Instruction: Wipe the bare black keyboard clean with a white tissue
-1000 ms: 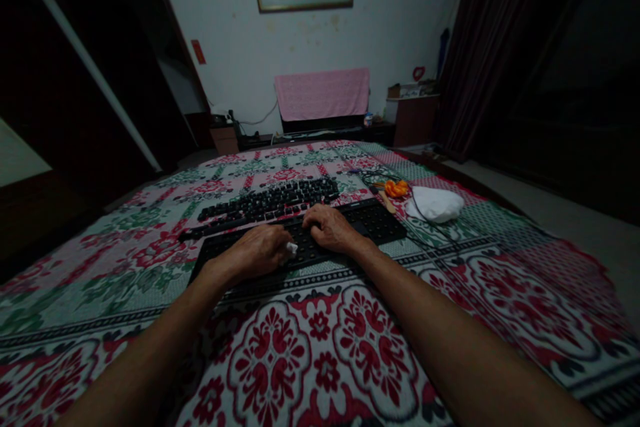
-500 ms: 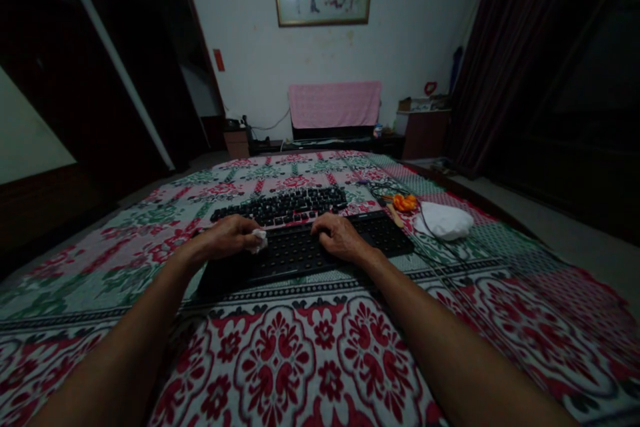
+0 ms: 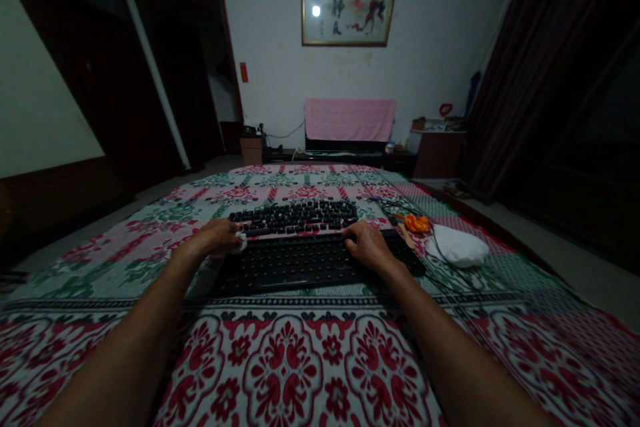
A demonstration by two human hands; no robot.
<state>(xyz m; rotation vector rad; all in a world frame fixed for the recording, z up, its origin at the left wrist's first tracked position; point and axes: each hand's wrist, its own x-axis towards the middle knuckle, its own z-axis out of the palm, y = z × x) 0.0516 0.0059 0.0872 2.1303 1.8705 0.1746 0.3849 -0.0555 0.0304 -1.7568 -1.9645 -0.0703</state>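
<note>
Two black keyboards lie on a floral red, green and white bedspread (image 3: 310, 353). The near keyboard (image 3: 300, 263) is flat and dark; the far keyboard (image 3: 295, 215) has raised keys. My left hand (image 3: 217, 238) is closed on a small white wad (image 3: 241, 239) at the near keyboard's far left corner. My right hand (image 3: 369, 247) rests on the near keyboard's right part, fingers curled down onto the keys.
To the right lie a white cloth bundle (image 3: 460, 246), a small orange object (image 3: 417, 223), a thin stick and dark cables. Beyond the bed stand a low unit under a pink cloth (image 3: 349, 120), a brown cabinet (image 3: 437, 150), dark curtains and a framed picture.
My left hand has slid left along the near keyboard with the white wad, from the middle to the far left corner. My right hand shifted slightly right. The view has tilted up.
</note>
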